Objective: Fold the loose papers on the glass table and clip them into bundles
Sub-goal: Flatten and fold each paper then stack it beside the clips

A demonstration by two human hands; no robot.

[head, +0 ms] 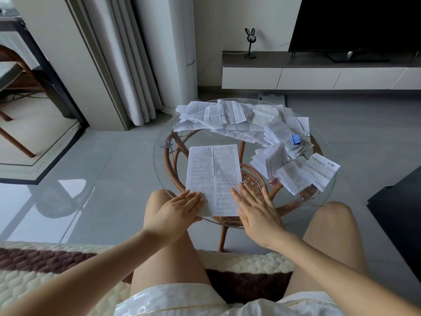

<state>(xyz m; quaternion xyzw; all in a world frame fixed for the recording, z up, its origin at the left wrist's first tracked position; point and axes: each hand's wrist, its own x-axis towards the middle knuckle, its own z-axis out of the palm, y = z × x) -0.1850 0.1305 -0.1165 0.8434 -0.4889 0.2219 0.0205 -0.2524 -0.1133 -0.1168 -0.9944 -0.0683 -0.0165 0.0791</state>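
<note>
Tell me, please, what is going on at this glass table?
A seated person presses the left hand and the right hand flat on the near end of a creased printed sheet on the glass table. Beyond lies a heap of loose papers; at right, folded papers with a blue clip and a pink clip.
</note>
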